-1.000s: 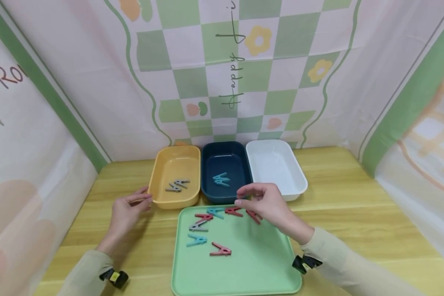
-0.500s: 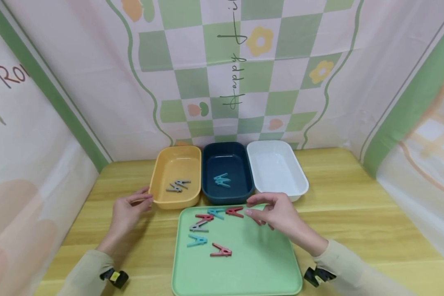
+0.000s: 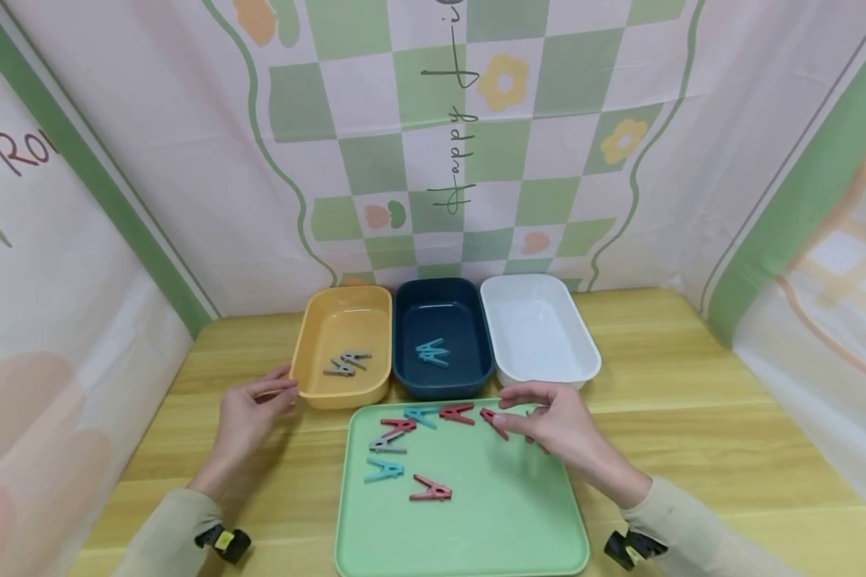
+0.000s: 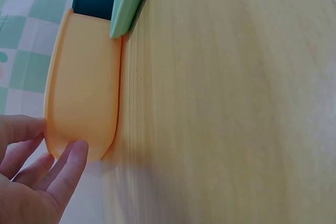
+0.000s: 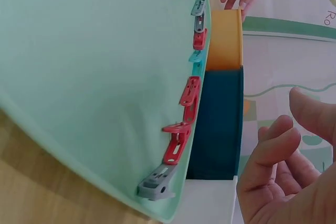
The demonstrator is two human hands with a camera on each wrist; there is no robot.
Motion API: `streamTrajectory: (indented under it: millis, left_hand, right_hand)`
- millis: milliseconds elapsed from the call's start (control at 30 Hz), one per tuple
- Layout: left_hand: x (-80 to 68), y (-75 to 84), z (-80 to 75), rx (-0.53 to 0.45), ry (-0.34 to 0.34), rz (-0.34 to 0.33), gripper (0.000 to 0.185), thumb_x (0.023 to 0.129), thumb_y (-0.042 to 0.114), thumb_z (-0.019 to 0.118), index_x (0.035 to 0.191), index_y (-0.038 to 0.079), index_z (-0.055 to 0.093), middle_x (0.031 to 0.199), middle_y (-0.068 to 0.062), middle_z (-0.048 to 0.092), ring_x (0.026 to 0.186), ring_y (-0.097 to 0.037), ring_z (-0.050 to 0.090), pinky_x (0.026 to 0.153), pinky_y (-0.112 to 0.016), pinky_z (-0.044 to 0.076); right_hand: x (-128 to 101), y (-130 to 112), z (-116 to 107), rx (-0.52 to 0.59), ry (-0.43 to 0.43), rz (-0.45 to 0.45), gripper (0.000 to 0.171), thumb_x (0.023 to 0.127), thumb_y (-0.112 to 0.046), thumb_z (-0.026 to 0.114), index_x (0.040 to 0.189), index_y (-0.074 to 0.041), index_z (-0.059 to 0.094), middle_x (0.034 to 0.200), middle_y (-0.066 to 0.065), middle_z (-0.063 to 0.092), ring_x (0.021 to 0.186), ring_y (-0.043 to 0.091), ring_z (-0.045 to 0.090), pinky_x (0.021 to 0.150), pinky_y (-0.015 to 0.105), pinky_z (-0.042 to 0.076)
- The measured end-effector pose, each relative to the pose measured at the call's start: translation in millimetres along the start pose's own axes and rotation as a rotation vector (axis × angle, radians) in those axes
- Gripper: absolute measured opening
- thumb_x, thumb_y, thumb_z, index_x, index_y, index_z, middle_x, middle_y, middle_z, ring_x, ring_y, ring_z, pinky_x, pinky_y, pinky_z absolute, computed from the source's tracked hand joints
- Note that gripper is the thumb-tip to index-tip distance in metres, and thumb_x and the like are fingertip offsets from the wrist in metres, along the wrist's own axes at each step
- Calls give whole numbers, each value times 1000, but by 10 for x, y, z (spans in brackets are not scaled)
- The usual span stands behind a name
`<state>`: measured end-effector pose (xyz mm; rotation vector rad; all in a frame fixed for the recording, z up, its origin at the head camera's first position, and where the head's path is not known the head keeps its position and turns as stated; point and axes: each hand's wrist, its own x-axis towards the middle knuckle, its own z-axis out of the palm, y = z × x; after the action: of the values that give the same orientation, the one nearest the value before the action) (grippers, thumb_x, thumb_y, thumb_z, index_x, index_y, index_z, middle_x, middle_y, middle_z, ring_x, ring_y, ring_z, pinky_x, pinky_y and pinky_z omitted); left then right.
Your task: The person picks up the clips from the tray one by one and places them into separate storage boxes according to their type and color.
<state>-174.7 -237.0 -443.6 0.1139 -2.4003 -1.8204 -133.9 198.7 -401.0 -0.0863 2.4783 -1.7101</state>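
My left hand [image 3: 248, 417] touches the near left corner of the yellow tub [image 4: 86, 77] with its fingertips. Over the far right part of the green tray [image 3: 505, 521] hovers my right hand [image 3: 566, 429], fingers loosely bent, thumb apart, nothing held. Just left of its fingertips lies a red clothespin [image 3: 492, 421]. A grey clothespin [image 5: 156, 183] at the tray's corner shows in the right wrist view; the hand mostly hides it in the head view. More clothespins lie along the tray's far and left sides, including a blue one [image 3: 384, 470] and a pink-red one [image 3: 430, 487].
Behind the tray stand the yellow tub with grey clothespins [image 3: 348, 363], a dark blue tub [image 3: 443, 308] with blue clothespins [image 3: 431, 351], and a white tub [image 3: 537, 328], side by side. A patterned cloth [image 3: 433, 160] hangs behind the wooden table [image 3: 664, 361].
My right hand has moved right and nearer to me, from by the dark blue tub's front edge; the red clothespin beneath shows more fully. The left hand has stayed at the yellow tub.
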Motion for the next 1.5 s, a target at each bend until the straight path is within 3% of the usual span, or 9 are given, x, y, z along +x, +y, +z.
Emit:
streamTrajectory:
  millis: [267, 500, 867, 1033, 1500]
  left_hand:
    - [-4, 3, -6, -2, 2, -4, 23, 96, -4, 75, 116, -15, 72, 146, -21, 60, 91, -6, 75, 81, -28, 67]
    - [-3, -10, -9, -5, 1, 9, 23, 96, -4, 74, 115, -16, 72, 145, -22, 60, 90, -3, 74, 81, -28, 67]
    - [-6, 24, -6, 20, -4, 13, 24, 96, -3, 75, 117, -14, 72, 147, -20, 59, 97, -16, 76, 82, -29, 67]
    - [-2, 39, -7, 26, -3, 8, 24, 96, -3, 74, 118, -13, 72, 147, -20, 58, 97, -12, 75, 83, -30, 67]
    - [13, -18, -2, 21, 0, 13, 21, 96, -6, 73, 115, -15, 72, 145, -23, 60, 90, -4, 74, 80, -27, 67]
  right_hand:
    - [2, 83, -28, -14, 29, 37, 44, 86, -19, 90, 120, 2, 74, 108, 12, 78, 55, 20, 59, 42, 25, 49]
    - [33, 193, -12, -39, 33, 79, 42, 84, -13, 89, 120, 3, 74, 108, 13, 78, 62, 26, 63, 41, 29, 52]
    - [59, 328, 3, -73, 13, 120, 40, 84, -16, 90, 117, 2, 75, 101, 10, 78, 56, 24, 62, 37, 24, 43]
    - [55, 359, -19, -80, 10, 111, 43, 84, -14, 90, 118, 6, 73, 103, 13, 78, 58, 22, 63, 41, 25, 48]
    - [58, 372, 13, -152, 46, 122, 48, 82, -16, 92, 124, 1, 73, 110, 12, 77, 53, 23, 61, 38, 29, 49]
